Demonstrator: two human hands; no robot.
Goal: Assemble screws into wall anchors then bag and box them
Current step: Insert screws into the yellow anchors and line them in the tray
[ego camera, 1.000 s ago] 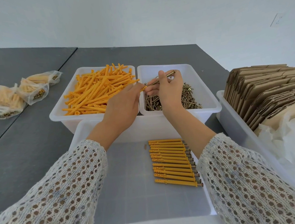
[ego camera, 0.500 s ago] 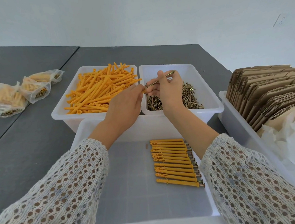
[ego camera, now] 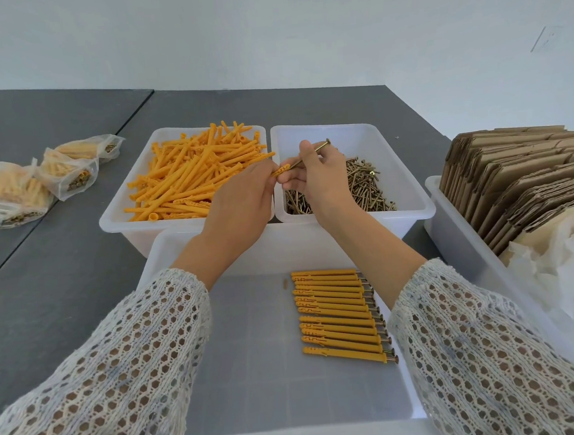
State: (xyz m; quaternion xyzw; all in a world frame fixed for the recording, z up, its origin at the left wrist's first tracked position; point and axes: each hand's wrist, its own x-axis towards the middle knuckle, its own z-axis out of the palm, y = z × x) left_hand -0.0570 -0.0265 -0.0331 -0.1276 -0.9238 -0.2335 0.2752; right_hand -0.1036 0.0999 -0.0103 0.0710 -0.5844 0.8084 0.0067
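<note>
Both sleeved forearms reach forward over the near tray on the bench, the left hand curled round an orange anchor whose tip shows, the right hand pinching a screw angled at that tip, above the two bins' shared edge.

Grey table carries white bins and filled plastic bags at left.
</note>
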